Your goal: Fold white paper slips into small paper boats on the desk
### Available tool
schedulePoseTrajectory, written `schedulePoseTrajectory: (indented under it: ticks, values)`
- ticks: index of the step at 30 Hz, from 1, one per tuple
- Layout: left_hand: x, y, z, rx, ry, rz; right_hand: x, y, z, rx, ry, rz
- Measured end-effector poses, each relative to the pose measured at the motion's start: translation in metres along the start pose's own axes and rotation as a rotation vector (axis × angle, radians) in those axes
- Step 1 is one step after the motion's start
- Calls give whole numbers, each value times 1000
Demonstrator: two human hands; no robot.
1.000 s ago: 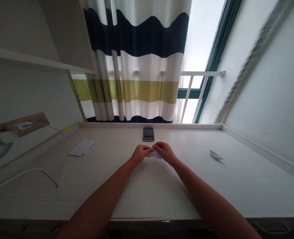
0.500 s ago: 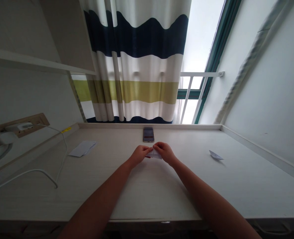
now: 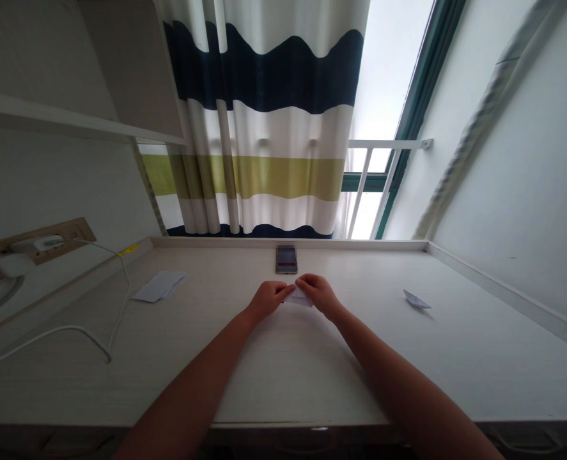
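Between my two hands is a small piece of white paper point(image 3: 300, 299), with what looks like a crease across it. My left hand point(image 3: 268, 300) pinches its left side between thumb and fingers. The right side is pinched by my right hand point(image 3: 319, 295), whose thumb and fingertips come close to the left thumb near the top edge. The fingers cover much of the paper, so its full shape is hidden. Just beyond the hands a phone point(image 3: 286, 260) lies flat on the white desk point(image 3: 283, 377).
A folded paper boat point(image 3: 416, 299) rests on the desk at the right. Several white sheets point(image 3: 160, 286) lie at the left, near a white cable point(image 3: 126, 281) running from a wall socket strip point(image 3: 38, 246). A raised rim point(image 3: 360, 243) borders the far edge, before a striped curtain point(image 3: 283, 134).
Both hands stay in nearly the same place with the paper. The left fingers have shifted slightly, and a reddish bit seen under the left fingertips before no longer shows.
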State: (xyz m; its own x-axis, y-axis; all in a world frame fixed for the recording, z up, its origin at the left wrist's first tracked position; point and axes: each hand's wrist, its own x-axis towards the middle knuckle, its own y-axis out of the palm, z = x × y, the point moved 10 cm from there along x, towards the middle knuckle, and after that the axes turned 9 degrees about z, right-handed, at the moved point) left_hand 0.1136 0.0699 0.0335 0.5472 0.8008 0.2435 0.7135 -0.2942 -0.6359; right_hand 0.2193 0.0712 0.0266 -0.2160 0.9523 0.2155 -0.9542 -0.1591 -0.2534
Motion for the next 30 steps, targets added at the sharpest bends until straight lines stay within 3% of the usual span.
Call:
schedulePoseTrajectory:
  ticks: [5, 13, 20, 30]
  values:
    - [1, 6, 6, -194, -52, 42, 0, 1, 0, 23, 7, 1]
    - [-2, 6, 8, -290, -88, 48, -4, 4, 5, 15, 25, 31]
    - [-1, 19, 3, -492, -76, 163, -3, 3, 6, -52, -1, 37]
    - [-4, 0, 27, -714, -236, -66, -8, 14, 29, -121, -200, 136]
